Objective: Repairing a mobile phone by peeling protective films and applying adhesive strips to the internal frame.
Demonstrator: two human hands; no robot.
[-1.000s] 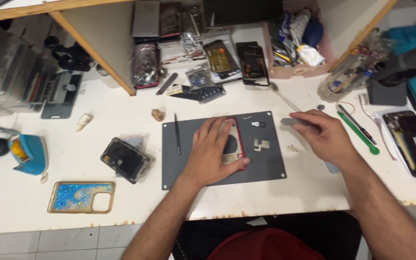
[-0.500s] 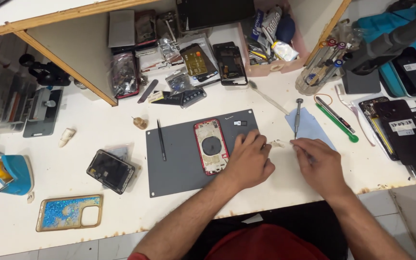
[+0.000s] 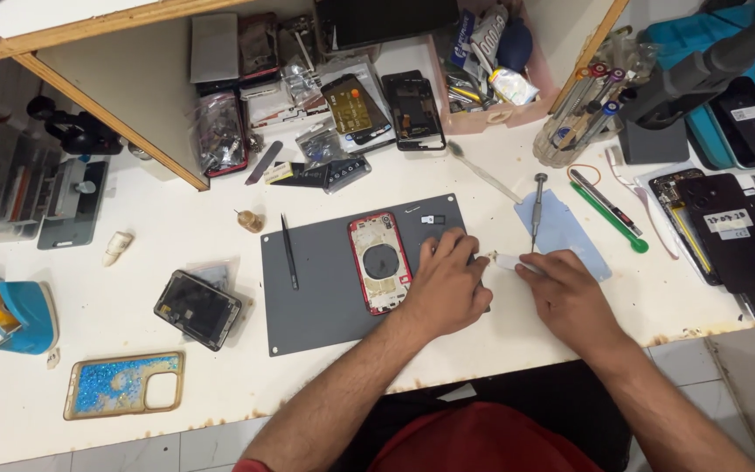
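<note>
Big white tabletop [image 3: 176,393] here, pretty cluttered along the back edge, with a dark grey work mat [image 3: 325,288] laid flat in the middle of it. On the mat sits a red-framed phone housing [image 3: 379,262], opened up and lying face up, with a round coil showing in its middle. The left hand [image 3: 446,284] rests on the mat's right part, just beside the housing, fingers curled down over something small at the mat's right edge; can't really tell what's under them, or whether that grip is pinching anything. The right hand [image 3: 570,301] is off the mat, on the bare tabletop just right of it, with its grip closed on a small white tool [image 3: 509,260] whose tip points toward the left hand's fingers, so the two hands nearly meet at the mat's edge. Just past the right hand lies a pale blue cloth [image 3: 570,232] with a small screwdriver [image 3: 536,205] resting partly on its left edge, and a green-handled tool [image 3: 609,218] just to the right. Further left there's a black phone screen unit [image 3: 198,308] near the mat's lower left, a glittery blue phone case [image 3: 124,406] near the front edge, and black tweezers [image 3: 288,253] lying on the mat's left side.
</note>
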